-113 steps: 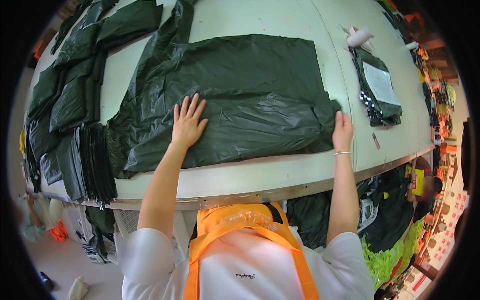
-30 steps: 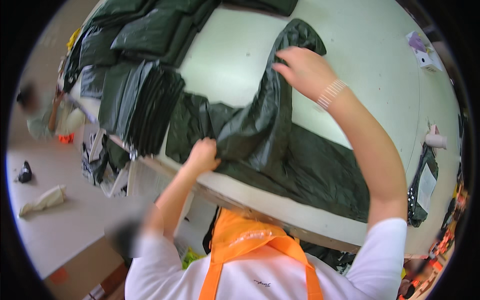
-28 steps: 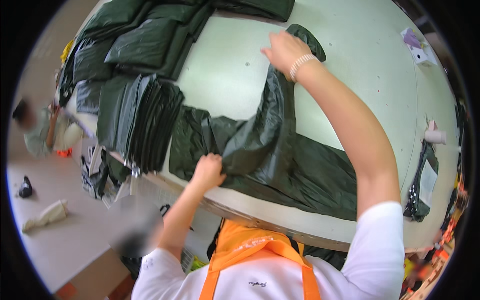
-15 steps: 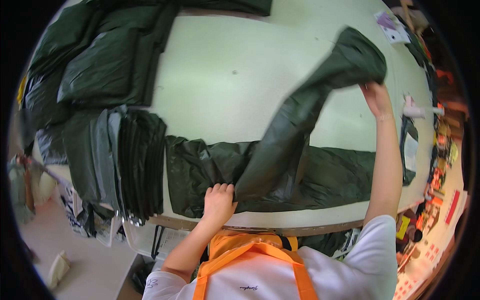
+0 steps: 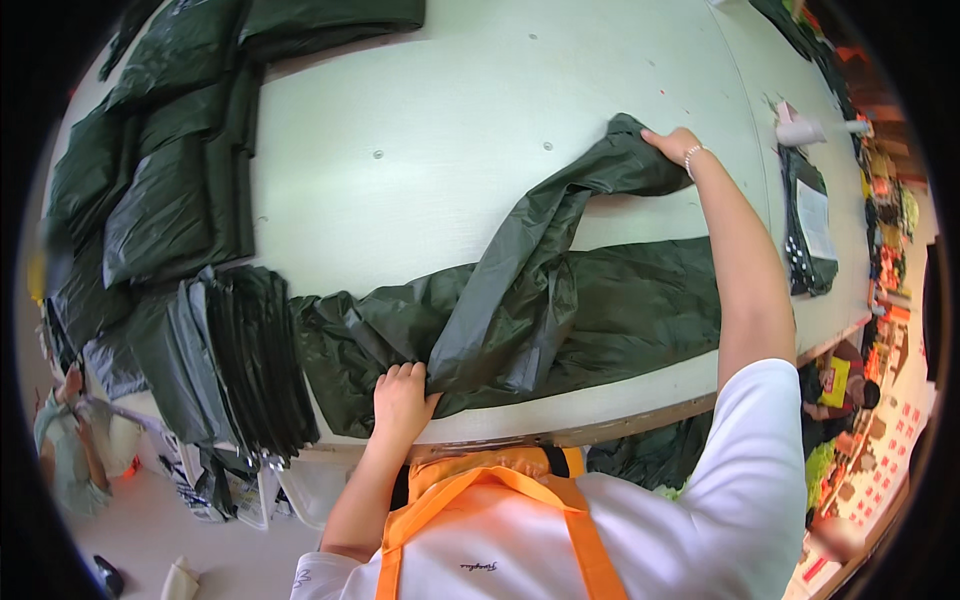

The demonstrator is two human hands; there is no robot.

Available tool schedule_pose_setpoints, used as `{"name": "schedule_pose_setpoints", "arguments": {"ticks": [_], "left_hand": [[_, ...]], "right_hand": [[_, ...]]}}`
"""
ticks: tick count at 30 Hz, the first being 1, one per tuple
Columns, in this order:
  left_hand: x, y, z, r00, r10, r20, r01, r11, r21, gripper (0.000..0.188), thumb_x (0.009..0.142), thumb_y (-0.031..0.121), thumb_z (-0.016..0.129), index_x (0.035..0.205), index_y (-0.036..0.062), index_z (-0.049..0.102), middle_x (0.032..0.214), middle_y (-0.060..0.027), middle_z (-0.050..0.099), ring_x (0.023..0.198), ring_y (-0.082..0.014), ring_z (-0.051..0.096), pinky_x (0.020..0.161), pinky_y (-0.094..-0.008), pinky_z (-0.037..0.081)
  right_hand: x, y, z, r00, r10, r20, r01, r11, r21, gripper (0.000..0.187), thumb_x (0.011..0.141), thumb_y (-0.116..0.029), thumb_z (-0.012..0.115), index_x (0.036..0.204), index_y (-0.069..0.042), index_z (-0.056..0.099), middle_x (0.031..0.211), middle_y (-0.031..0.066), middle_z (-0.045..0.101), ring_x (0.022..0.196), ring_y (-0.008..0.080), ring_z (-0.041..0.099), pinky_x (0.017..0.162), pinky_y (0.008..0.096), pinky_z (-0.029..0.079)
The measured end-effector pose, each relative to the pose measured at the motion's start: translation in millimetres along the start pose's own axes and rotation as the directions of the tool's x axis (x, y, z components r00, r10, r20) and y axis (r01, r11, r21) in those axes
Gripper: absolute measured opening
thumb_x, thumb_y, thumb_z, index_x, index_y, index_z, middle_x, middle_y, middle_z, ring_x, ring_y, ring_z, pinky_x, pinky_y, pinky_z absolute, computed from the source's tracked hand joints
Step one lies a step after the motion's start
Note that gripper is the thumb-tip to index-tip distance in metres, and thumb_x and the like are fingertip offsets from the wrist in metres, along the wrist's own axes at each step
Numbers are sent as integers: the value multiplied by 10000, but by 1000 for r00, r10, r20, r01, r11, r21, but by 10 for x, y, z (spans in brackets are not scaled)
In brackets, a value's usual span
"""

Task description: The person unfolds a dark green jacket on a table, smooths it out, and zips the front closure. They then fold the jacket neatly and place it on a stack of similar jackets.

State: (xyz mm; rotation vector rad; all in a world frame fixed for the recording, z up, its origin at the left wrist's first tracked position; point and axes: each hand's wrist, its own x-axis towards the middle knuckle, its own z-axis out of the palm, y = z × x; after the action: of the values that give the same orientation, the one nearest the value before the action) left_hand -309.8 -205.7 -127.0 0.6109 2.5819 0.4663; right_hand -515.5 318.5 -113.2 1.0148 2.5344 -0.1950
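A dark green, shiny garment lies lengthwise along the near edge of the table, wrinkled at its left part. One long tube-like part of it, a sleeve or a leg, rises slantwise across the table to the upper right. My right hand, with a beaded bracelet at the wrist, grips the far end of that part, fingers closed on the cloth. Near the table's front edge, my left hand is closed on the garment's folds where the raised part begins. Its thumb points right and its fingertips press into the cloth.
Left of the garment stands a tight row of folded dark green garments. Behind it are piles of folded green bundles. On the right lie a white roll and a dark bundle with a paper sheet. Another person is at lower left.
My right hand has swung the raised part of the garment leftward and lower toward the table. My left hand still holds the same folds. The whole view has shifted with my head.
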Motion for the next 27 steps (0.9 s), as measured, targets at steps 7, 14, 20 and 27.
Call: {"name": "schedule_pose_setpoints", "arguments": {"ticks": [7, 14, 20, 27], "left_hand": [[-152, 10, -292, 979, 113, -172, -160, 943, -291, 353, 658, 267, 758, 875, 25, 621, 1088, -116, 553, 986, -321, 491, 836, -404, 420], [203, -254, -623, 790, 300, -535, -417, 902, -110, 368, 607, 123, 718, 937, 127, 557, 1185, -62, 585, 1193, -283, 478, 1048, -499, 277], [813, -1187, -329, 686, 152, -711, -299, 950, -86, 512, 649, 121, 712, 1134, 119, 548, 990, -87, 596, 1015, -313, 548, 1043, -520, 308], [898, -1211, -579, 815, 270, -513, -408, 895, -177, 377, 652, -11, 607, 1024, 41, 574, 1100, -130, 587, 1104, -318, 503, 970, -359, 376]], "right_hand": [[-644, 1551, -1245, 721, -476, -504, 564, 825, 28, 385, 932, -282, 450, 1163, -17, 607, 1205, 167, 592, 1140, 268, 538, 996, 342, 376], [-2933, 4083, -756, 790, 238, -565, 89, 867, 490, 416, 951, -305, 427, 1202, -3, 566, 1236, 156, 563, 1142, 255, 525, 1001, 341, 370], [-4282, 4773, -522, 647, 506, -570, 46, 720, 692, 445, 968, -324, 408, 1236, 9, 530, 1263, 146, 538, 1143, 245, 514, 1005, 339, 364], [-4116, 4972, -1265, 576, 536, -617, 362, 510, 780, 480, 988, -347, 385, 1275, 23, 489, 1294, 135, 508, 1144, 232, 501, 1009, 337, 358]]}}
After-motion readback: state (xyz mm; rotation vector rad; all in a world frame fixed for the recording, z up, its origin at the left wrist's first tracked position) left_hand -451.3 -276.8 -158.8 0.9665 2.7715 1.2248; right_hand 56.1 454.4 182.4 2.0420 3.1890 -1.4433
